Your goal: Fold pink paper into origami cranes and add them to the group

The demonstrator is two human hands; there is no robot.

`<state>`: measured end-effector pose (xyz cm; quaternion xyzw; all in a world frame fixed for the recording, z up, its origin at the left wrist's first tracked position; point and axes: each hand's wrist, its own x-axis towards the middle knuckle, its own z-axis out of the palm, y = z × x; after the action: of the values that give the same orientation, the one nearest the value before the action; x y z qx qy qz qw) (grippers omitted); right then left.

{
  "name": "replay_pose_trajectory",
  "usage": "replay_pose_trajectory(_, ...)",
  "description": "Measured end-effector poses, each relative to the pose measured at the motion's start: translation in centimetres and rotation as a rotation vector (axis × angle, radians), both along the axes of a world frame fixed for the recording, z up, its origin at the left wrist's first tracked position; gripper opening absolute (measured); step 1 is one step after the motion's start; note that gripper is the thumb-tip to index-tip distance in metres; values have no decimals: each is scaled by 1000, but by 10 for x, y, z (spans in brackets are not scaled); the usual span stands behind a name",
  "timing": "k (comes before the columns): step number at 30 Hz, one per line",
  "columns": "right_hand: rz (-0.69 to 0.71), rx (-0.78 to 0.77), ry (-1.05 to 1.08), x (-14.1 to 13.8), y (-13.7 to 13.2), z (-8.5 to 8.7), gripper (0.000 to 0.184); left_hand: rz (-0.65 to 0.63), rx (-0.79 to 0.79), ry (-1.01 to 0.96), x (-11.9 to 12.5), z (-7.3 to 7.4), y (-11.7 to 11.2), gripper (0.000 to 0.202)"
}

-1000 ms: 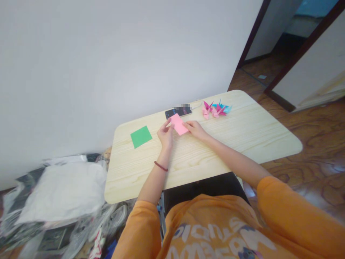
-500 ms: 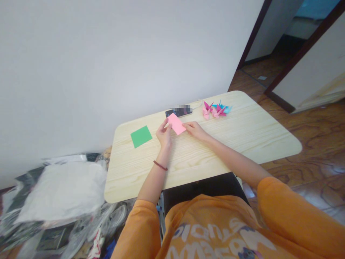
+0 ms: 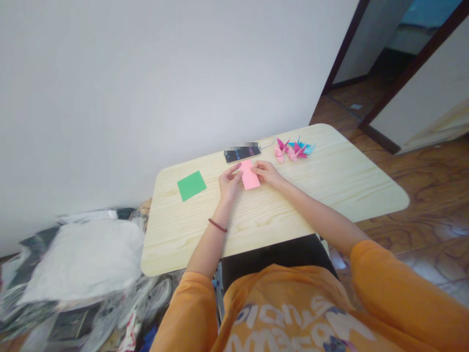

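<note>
Between my hands is a pink sheet of paper (image 3: 249,177), narrow and rectangular, apparently folded. My left hand (image 3: 230,181) pinches its left edge near the top. On the opposite side, my right hand (image 3: 266,173) has thumb and fingers closed on the right edge. A square of green paper (image 3: 192,186) lies flat on the table to the left of my left hand. Just beyond the pink paper rests a phone (image 3: 242,153) with its screen lit. Several folded paper cranes (image 3: 293,150), in pink, magenta and blue, sit together to the right of my right hand.
The pale wooden table (image 3: 176,244) has rounded corners and stands against a white wall (image 3: 146,88). A white cable (image 3: 270,142) runs from the phone. Bags and a white plastic-wrapped bundle (image 3: 88,259) lie low at the left. A doorway opens at the upper right.
The pink paper has turned more upright and shifted slightly right and nearer to me, uncovering more of the phone. My left hand moved right with it; both hands keep their hold.
</note>
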<state>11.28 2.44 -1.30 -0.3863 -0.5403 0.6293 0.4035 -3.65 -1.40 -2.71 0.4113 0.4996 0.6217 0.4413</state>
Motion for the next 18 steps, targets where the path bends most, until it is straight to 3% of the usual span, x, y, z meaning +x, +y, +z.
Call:
replay_pose_trajectory(5, -41, 10, 0, -2, 1, -3, 41, -3, 50, 35, 5, 3, -3, 44)
replay_pose_trajectory(18, -112, -57, 45, -1, 6, -2, 27, -164, -54, -5, 5, 13, -8, 59)
